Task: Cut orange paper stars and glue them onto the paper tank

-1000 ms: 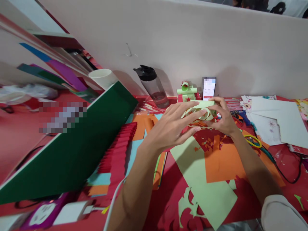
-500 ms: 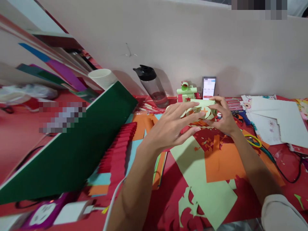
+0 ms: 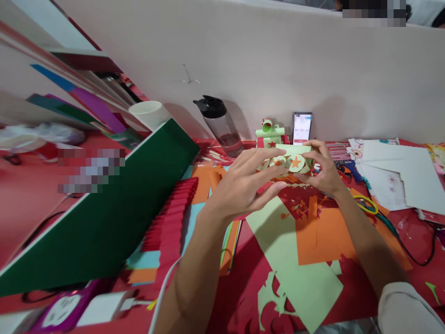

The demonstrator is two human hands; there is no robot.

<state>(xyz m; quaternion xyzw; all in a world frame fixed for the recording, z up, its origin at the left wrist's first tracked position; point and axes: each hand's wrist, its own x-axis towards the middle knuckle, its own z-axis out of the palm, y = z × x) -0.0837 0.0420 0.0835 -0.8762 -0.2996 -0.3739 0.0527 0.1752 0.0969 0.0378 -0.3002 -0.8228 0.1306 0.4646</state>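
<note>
A pale green paper vehicle [image 3: 296, 149] with round wheels stands toward the back of the table. Orange stars mark the wheels, and the rightmost wheel [image 3: 296, 163] shows fully. My right hand [image 3: 323, 169] grips the right end of this model between thumb and fingers. In front of its left part, my left hand [image 3: 248, 181] spreads its fingers, hiding some of the wheels; whether the fingertips touch the paper I cannot tell. Just behind sits another green paper piece [image 3: 270, 132] with rolled tubes and a red star.
Green paper [image 3: 306, 283] and orange paper [image 3: 327, 236] lie in front, among cut scraps. Yellow-handled scissors [image 3: 365, 204] are at right. A water bottle [image 3: 222, 127] and a phone [image 3: 302, 127] stand by the wall. A green board [image 3: 114, 218] leans at left.
My left hand has drawn slightly left, away from the rightmost wheel, uncovering its orange star. The right hand keeps its hold on the model.
</note>
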